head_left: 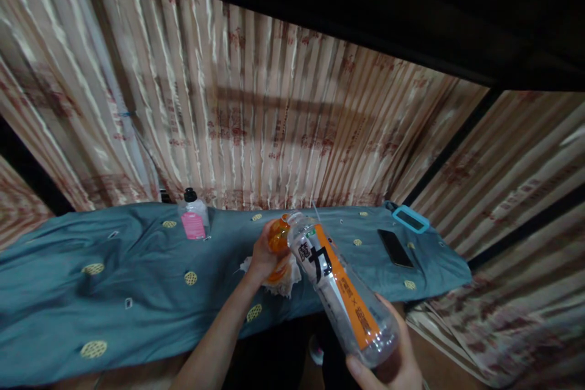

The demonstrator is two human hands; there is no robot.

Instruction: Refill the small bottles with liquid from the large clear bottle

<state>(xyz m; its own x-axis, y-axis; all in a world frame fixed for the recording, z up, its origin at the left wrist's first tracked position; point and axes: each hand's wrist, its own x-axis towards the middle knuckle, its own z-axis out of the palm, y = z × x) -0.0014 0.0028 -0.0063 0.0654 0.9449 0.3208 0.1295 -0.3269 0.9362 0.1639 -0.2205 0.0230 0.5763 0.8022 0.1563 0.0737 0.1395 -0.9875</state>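
My right hand grips the base of a large clear plastic bottle with an orange and silver label. The bottle tilts up and to the left, its neck against or just beside an orange bottle. Around that orange bottle my left hand is wrapped. I cannot tell whether the two bottle mouths touch. Beneath my left hand lies a crumpled white tissue with something orange on it, partly hidden by the hand and the clear bottle.
A teal cloth with yellow patterns covers the surface. On it stand a clear bottle with a pink label and black cap at left, a black phone and a blue-framed device at right. Patterned curtains hang behind.
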